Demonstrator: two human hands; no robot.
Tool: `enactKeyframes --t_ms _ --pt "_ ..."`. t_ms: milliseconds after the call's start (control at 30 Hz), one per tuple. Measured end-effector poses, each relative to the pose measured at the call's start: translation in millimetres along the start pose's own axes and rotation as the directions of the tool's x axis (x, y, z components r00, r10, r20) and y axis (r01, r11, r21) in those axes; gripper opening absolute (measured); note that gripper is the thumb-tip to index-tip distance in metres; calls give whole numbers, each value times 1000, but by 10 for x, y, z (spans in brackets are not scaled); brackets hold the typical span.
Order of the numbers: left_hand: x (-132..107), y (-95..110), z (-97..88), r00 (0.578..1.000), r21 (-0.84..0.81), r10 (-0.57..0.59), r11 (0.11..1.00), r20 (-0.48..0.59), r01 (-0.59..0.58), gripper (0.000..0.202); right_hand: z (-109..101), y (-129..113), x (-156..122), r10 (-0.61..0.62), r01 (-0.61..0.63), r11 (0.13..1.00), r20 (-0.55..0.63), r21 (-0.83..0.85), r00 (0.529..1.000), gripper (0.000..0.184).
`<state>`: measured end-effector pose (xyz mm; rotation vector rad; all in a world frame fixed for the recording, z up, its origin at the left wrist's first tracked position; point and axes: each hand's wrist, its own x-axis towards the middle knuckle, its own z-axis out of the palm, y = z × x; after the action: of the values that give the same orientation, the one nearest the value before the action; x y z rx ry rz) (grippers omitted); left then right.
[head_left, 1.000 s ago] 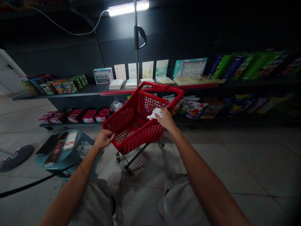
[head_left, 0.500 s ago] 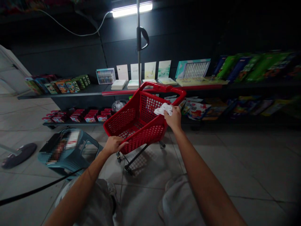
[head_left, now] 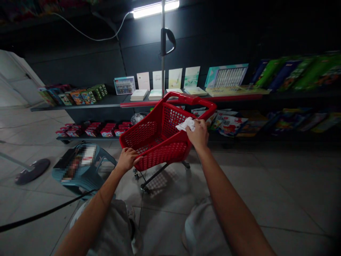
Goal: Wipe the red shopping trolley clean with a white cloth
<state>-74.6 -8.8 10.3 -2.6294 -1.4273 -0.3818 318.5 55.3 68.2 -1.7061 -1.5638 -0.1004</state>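
Observation:
A red plastic shopping cart [head_left: 162, 155] with perforated basket walls stands on wheels in front of me. My left hand [head_left: 128, 159] grips the rim at its front near corner, fingers over the edge and thumb on the outer side. On the near rim, close to the handle end, a crumpled white cloth [head_left: 185, 124] is pressed under my right hand [head_left: 198, 135], whose fingers are closed round it. The cart's red handle [head_left: 191, 99] rises just behind that hand. Nothing shows inside the basket.
A blue-grey stool [head_left: 80, 177] with blurred items on top stands left, beside a round-based stand [head_left: 33, 171]. Beyond the cart, a shelf [head_left: 106, 103] carries books, boxes and bags. A metal pole [head_left: 163, 71] rises behind the cart. A black cable [head_left: 48, 212] crosses low left.
The view has turned slightly left, so the surroundings sit farther right. Along the rim, my right hand and the cloth have shifted slightly towards the cart's front. My left hand keeps its hold.

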Motion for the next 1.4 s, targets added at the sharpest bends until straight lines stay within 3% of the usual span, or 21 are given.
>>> enactKeyframes --t_ms 167,333,467,633,833,933,1067,1200,1400 --pt "-51 17 16 982 31 -189 981 -14 190 33 115 26 -20 28 -30 1000 -178 -9 984 40" --pt "-112 85 -20 932 -10 -362 932 28 362 42 241 75 -53 17 5 997 -304 72 953 38" --pt "-147 119 -42 901 -25 -434 901 13 434 43 321 101 -109 20 42 986 -362 163 932 40" --pt "-152 71 -53 879 -117 -477 872 14 475 37 510 140 -218 171 -7 944 -473 329 864 55" --pt "-155 -49 15 870 -218 -492 851 -17 477 29 850 107 -400 418 -273 882 -368 385 831 53" --pt "-137 -98 61 879 -236 -476 859 -41 454 27 1046 -85 -538 470 -310 845 -330 435 819 54" --pt "-120 -142 98 911 -270 -405 888 -76 373 29 1356 -556 -854 471 -309 796 -211 521 857 61" --pt "-138 -122 111 927 -283 -366 900 -79 331 46 1587 -1020 -1228 496 -366 781 -146 507 856 68" --pt "-157 -97 95 928 -309 -365 893 -72 328 51 1626 -1244 -1450 458 -349 769 -81 535 885 69"
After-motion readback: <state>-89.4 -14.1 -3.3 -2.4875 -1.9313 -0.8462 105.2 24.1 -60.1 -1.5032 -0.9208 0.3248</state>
